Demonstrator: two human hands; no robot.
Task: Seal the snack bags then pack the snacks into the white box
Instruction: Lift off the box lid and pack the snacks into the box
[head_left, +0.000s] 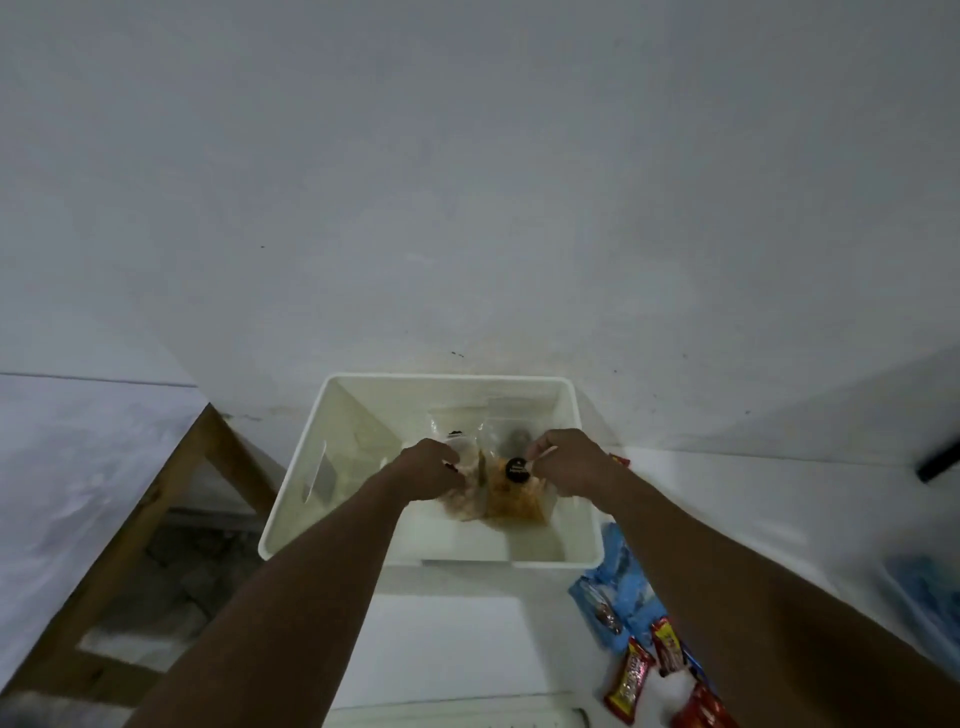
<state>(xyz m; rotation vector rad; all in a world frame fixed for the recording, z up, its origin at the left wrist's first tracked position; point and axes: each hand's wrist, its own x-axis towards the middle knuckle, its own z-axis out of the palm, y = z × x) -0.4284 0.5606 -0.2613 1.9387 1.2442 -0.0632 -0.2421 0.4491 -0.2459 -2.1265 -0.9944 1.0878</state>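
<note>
A white box (332, 395) stands on the white table against the wall. Both my hands reach down inside it. My left hand (428, 465) is closed on a clear snack bag (462, 501) with pale orange contents. My right hand (566, 462) is closed on the top of a second clear snack bag (514, 499), orange inside, with a round black label. The two bags stand side by side on the box floor. More clear bags (467, 418) lie behind them at the far wall of the box.
Blue snack packets (621, 597) and red wrapped bars (631, 680) lie on the table right of the box, under my right forearm. A wooden frame (171, 493) stands left of the table. A dark object (937, 462) shows at the right edge.
</note>
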